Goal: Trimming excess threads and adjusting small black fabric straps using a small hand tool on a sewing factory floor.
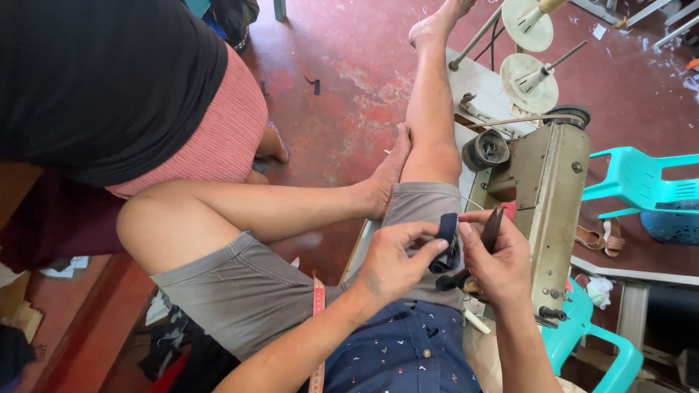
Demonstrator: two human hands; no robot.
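The left hand pinches a small piece of dark blue fabric between thumb and forefinger, the fingers pressed together on its lower edge. The right hand is closed round a pair of dark scissors, whose handle sticks out below the palm; its fingertips meet the fabric from the other side. How far the blades are parted I cannot tell, as the hand hides them. The fabric sits between both hands, just beside the near end of the sewing machine and above the person's lap.

The sewing machine is old and beige, with a dark handwheel on the side facing the hands. It stands on a pale surface, where two cream thread cones rise on a stand beyond the machine. A pink measuring tape hangs across the grey shorts, near the left forearm and well apart from the machine. The person wears a dark blue patterned shirt, below the hands. One bare leg stretches out along the machine's surface over the red floor. A turquoise plastic chair stands beyond the machine, away from the hands. Another person in a black top and pink striped skirt stands far from the machine, across the red floor.
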